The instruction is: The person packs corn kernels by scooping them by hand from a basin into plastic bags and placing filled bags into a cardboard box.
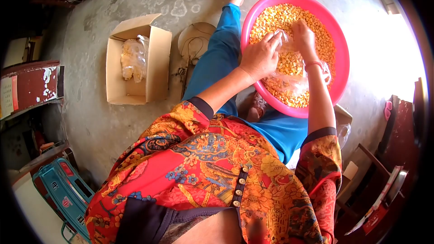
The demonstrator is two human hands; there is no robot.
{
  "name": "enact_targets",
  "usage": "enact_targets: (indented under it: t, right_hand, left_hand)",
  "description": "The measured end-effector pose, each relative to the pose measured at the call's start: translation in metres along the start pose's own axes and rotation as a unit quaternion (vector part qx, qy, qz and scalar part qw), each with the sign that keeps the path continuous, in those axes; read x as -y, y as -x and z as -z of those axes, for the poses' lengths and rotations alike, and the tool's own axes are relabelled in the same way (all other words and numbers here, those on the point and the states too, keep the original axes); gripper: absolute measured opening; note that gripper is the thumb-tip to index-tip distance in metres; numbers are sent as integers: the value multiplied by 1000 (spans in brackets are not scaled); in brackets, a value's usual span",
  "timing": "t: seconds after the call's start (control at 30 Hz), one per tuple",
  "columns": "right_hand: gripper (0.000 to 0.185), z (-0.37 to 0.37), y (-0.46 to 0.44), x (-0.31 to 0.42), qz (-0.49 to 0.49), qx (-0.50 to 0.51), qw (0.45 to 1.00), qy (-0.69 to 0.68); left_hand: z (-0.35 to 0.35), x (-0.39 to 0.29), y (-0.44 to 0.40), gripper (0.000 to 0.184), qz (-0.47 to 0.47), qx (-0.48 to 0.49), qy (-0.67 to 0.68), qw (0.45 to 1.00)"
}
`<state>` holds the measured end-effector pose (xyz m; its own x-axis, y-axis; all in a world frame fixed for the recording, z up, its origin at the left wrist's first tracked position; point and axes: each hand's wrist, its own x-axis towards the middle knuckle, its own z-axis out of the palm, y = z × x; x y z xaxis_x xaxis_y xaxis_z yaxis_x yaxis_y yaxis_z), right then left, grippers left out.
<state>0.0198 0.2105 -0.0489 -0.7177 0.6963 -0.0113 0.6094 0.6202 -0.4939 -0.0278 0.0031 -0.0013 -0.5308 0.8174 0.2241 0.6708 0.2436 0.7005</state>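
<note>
A large pink basin (342, 58) holds many yellow-orange corn kernels (282, 13). Over the kernels, my left hand (262, 55) pinches the edge of a clear plastic bag (296, 83), which has kernels in and around it. My right hand (304, 38) is closed at the other side of the bag's mouth, above the kernels. What its curled fingers hold is too small to make out. The bag's lower part spreads toward the near side of the basin, partly behind my right forearm.
An open cardboard box (159, 65) with a plastic bag of kernels (134, 58) stands on the floor at left. Beside it lies a round flat object (195, 40) with cord. A teal case (61, 194) is at lower left, and dark red furniture (404, 140) at right.
</note>
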Motion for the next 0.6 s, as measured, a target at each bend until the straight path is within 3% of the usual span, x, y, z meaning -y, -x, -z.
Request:
enact_targets:
  t: [0.03,0.07,0.1,0.17,0.23,0.33,0.4,0.43,0.53,0.6]
  right_hand:
    - [31,0,-2,-8,-53,-18,993,-103]
    - [29,16,7,-2,-170,2,921,-349]
    - [25,31,13,6,-244,-5,834,-495]
    - [22,40,15,-13,-248,1,708,-662]
    - [23,52,23,-21,-155,101,615,-767]
    - [24,70,43,5,-188,85,611,-764]
    - [22,67,50,2,-58,163,630,-757]
    - [22,68,56,9,-67,182,615,-764]
    - [22,63,80,41,-95,130,693,-702]
    - [22,53,92,48,-28,123,790,-600]
  left_hand:
    - [1,-1,0,49,2,4,1,1000]
    - [2,-1,0,49,4,8,2,1000]
    - [3,-2,1,49,4,8,3,1000]
    - [5,-5,0,49,15,15,9,1000]
    - [3,-3,0,49,7,6,8,1000]
    - [1,-1,0,49,0,-2,2,1000]
    - [1,-1,0,49,-1,-2,-1,1000]
    - [2,-2,0,50,2,2,0,1000]
    - [3,-3,1,50,4,6,-3,1000]
    - [4,-3,1,50,3,4,-8,1000]
